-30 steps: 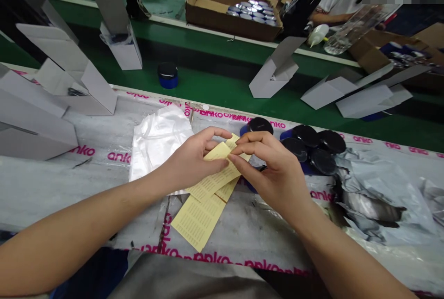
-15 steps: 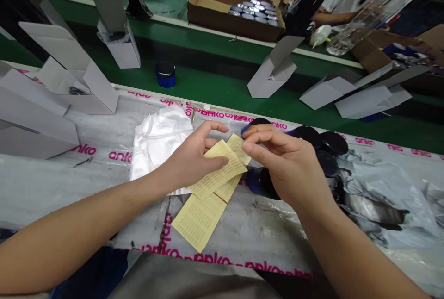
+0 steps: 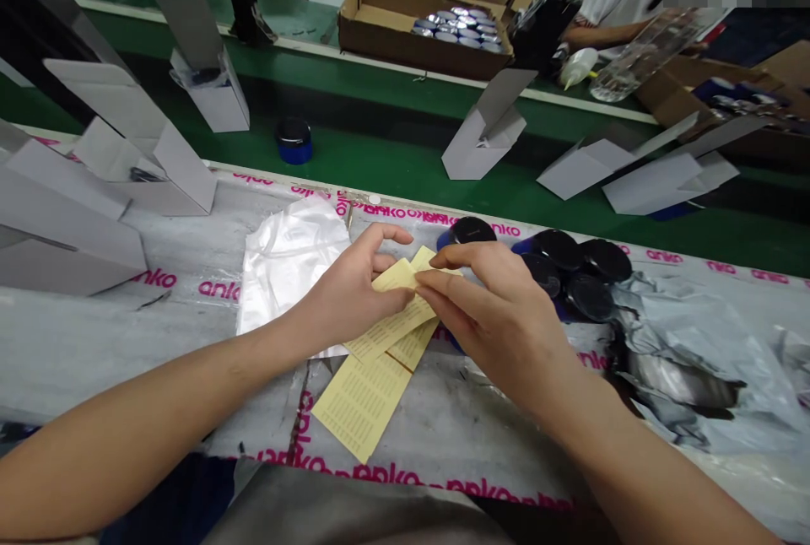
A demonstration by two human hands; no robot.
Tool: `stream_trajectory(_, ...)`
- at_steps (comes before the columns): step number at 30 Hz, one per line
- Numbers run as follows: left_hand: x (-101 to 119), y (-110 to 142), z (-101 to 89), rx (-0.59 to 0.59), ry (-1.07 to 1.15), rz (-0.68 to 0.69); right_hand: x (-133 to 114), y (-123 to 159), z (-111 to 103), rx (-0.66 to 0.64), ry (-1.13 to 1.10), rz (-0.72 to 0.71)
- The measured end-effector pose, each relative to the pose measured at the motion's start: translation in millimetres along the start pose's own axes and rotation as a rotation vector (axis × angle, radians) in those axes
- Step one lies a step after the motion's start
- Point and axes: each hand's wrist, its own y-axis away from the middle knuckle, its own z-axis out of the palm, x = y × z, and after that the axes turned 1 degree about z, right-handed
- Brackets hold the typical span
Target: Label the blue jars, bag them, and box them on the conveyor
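From my distant screen I am following the bench from left to right. Folded grey cardboard box blanks (image 3: 69,224) are standing at the far left on a white film bench cover with pink "anko" printing (image 3: 94,326), and a crumpled clear plastic bag (image 3: 284,267) is lying beside them. The left hand (image 3: 348,292) is reaching just past the bag, with its thumb and middle finger holding narrow on a pale yellow paper label strip (image 3: 396,309), while its forefinger is curving away, open. This strip is sitting between the two hands, just right of the bag and above a second long strip of the same yellow paper (image 3: 364,406), which is lying flat on the cover. The main change is coming from the right hand (image 3: 499,309): compared with half a second ago, it is moving lower and toward the left, and its thumb and forefinger are closing narrow on the strip, just beside the left thumb. Both hands are now sharing this strip. Further right, a blue jar with a round black lid (image 3: 472,233) is showing clearly above the right hand, a cluster of similar black-lidded jars (image 3: 569,271) is standing close by, and a crumpled grey plastic sheet (image 3: 689,359) is lying at the right.
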Motion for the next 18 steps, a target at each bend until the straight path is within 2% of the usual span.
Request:
stream_trajectory(6, -4.5, 0.7, -0.2, 0.002, -0.024, 0.060, -3.5, 1.0, 2.7, 0.023, -0.002, 0.022)
stream_trajectory(10, -5.2, 0.7, -0.1, 0.010, -0.012, 0.042, -5.7, -0.4, 2.5, 0.012, -0.017, 0.022)
stream_trajectory(13, -3.7, 1.0, 0.1, -0.004, 0.031, 0.021, -4.0, -3.0, 2.1, -0.014, -0.126, 0.058)
stream_trajectory(18, -0.9, 2.3, -1.2, -0.040, 0.076, 0.023, 5.6, -7.4, -0.7, -0.030, -0.376, 0.235)
